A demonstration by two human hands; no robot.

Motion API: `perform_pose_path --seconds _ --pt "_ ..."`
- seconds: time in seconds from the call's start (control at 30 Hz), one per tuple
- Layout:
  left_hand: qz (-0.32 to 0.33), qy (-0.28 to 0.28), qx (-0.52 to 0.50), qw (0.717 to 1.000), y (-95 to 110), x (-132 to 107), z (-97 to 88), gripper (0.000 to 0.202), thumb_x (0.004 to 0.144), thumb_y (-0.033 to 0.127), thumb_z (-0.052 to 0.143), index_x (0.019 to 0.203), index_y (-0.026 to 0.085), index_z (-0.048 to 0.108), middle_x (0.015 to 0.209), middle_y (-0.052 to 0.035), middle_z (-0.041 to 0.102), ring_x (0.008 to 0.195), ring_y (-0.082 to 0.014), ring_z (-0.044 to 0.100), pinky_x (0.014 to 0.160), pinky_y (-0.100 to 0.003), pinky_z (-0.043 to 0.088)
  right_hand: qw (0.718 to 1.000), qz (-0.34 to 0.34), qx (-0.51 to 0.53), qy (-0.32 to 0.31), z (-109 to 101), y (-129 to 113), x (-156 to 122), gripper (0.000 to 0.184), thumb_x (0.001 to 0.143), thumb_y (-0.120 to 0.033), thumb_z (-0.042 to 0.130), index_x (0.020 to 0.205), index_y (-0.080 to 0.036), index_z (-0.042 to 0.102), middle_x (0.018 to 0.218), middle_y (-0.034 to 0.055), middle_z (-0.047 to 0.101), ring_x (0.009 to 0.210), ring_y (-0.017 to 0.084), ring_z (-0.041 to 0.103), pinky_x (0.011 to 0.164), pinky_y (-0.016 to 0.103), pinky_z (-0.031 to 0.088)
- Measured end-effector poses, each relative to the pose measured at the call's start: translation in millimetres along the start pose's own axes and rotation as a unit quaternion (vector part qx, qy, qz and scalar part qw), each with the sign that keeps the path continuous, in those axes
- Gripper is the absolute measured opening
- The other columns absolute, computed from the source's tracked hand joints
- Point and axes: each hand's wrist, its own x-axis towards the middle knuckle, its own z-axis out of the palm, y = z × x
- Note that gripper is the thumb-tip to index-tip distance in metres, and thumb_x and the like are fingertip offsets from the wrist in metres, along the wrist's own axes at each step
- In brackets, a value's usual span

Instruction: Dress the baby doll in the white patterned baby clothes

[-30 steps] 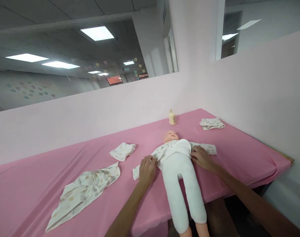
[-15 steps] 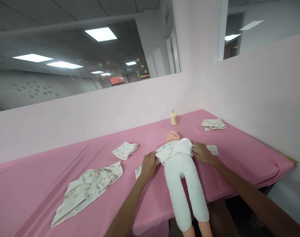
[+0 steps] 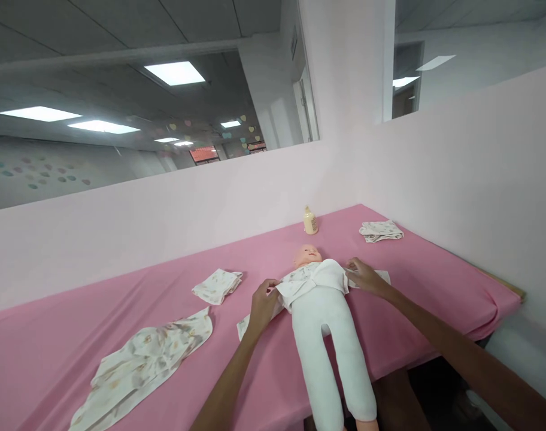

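A baby doll point(image 3: 331, 335) with white cloth legs lies on its back on the pink-covered table point(image 3: 151, 293), its head toward the wall and its feet at the near edge. Around its upper body is a white printed baby shirt point(image 3: 295, 285), with sleeves spread to both sides. At the shirt's left edge, my left hand point(image 3: 263, 304) pinches the cloth between thumb and fingers. My right hand point(image 3: 366, 278) is closed on the shirt's opposite edge, beside the doll's chest. Part of each sleeve is hidden behind my hands.
A printed cloth garment point(image 3: 151, 356) lies spread out at the left, with a folded cloth point(image 3: 218, 285) behind it. Another folded cloth point(image 3: 381, 231) sits at the back right. A cream pump bottle point(image 3: 310, 221) stands near the wall point(image 3: 237, 191), beyond the doll's head.
The view has shifted slightly, so the table appears lower and further left. Both hands stay at the shirt's sides; the left thumb and fingers now show in a clearer pinch.
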Motion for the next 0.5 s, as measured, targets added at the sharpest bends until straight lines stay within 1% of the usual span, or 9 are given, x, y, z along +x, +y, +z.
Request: perform_pose_path --seconds 0.03,0.1,0.2,0.27,0.33,0.37,0.43,0.5 --pt "0.0 -0.001 -0.008 1.0 3 4 0.4 0.025 0.08 0.042 0.052 0.083 0.021 0.065 0.091 -0.0041 0.069 0.085 -0.0207 0.059 0.075 -0.031 0.046 0.999 0.024 0.027 0.004 -7 2 4 0.028 0.085 -0.035 0.049 0.109 -0.02 0.051 0.111 0.0076 0.064 0.104 0.02 0.06 0.086 0.031 0.046" --pt "-0.009 0.0 -0.017 1.0 8 13 3.4 0.028 0.079 0.046 0.053 0.074 0.02 0.063 0.08 -0.0028 0.067 0.076 -0.0184 0.057 0.071 -0.028 0.045 0.997 0.064 0.036 0.022 -24 9 11 0.033 0.085 -0.035 0.049 0.114 -0.019 0.049 0.116 0.0099 0.062 0.106 0.02 0.06 0.086 0.03 0.046" --pt "-0.023 0.017 -0.015 0.999 11 25 11.5 0.033 0.076 0.049 0.057 0.066 0.018 0.059 0.07 -0.0009 0.063 0.067 -0.0154 0.053 0.065 -0.026 0.042 0.991 0.111 -0.022 0.075 -50 26 25 0.04 0.085 -0.037 0.05 0.12 -0.018 0.048 0.116 0.0105 0.062 0.103 0.022 0.061 0.085 0.032 0.046" --pt "-0.026 0.025 0.002 0.999 11 29 16.6 0.03 0.076 0.046 0.056 0.066 0.018 0.059 0.07 -0.0008 0.064 0.066 -0.0149 0.053 0.062 -0.025 0.041 0.981 0.143 -0.062 0.119 -63 40 37 0.049 0.084 -0.042 0.049 0.127 -0.019 0.044 0.112 0.0097 0.063 0.099 0.024 0.061 0.082 0.034 0.045" --pt "-0.024 0.031 0.028 0.999 9 29 19.7 0.027 0.078 0.043 0.054 0.068 0.019 0.06 0.073 -0.0013 0.065 0.066 -0.0153 0.054 0.062 -0.025 0.041 0.969 0.161 -0.101 0.155 -69 53 52 0.058 0.084 -0.045 0.049 0.134 -0.017 0.037 0.113 0.0107 0.062 0.101 0.026 0.06 0.084 0.036 0.045" --pt "-0.02 0.035 0.042 0.998 6 29 20.6 0.027 0.079 0.043 0.053 0.069 0.019 0.06 0.074 -0.0016 0.066 0.067 -0.0158 0.055 0.063 -0.026 0.041 0.964 0.163 -0.127 0.169 -70 60 60 0.061 0.083 -0.044 0.05 0.135 -0.015 0.036 0.116 0.0126 0.061 0.105 0.028 0.058 0.086 0.038 0.044" --pt "-0.01 0.052 0.07 0.996 -1 26 21.5 0.032 0.081 0.047 0.051 0.069 0.02 0.06 0.075 -0.0023 0.066 0.069 -0.0171 0.056 0.065 -0.028 0.043 0.951 0.148 -0.194 0.187 -68 72 78 0.063 0.081 -0.04 0.053 0.135 -0.011 0.038 0.123 0.0181 0.057 0.115 0.032 0.052 0.094 0.041 0.039" --pt "0.007 0.079 0.101 0.992 -10 22 22.5 0.038 0.084 0.052 0.048 0.069 0.02 0.06 0.073 -0.0032 0.066 0.07 -0.0187 0.056 0.069 -0.03 0.044 0.938 0.117 -0.253 0.205 -63 85 95 0.062 0.08 -0.035 0.054 0.134 -0.008 0.039 0.13 0.0225 0.052 0.124 0.036 0.043 0.101 0.044 0.032"
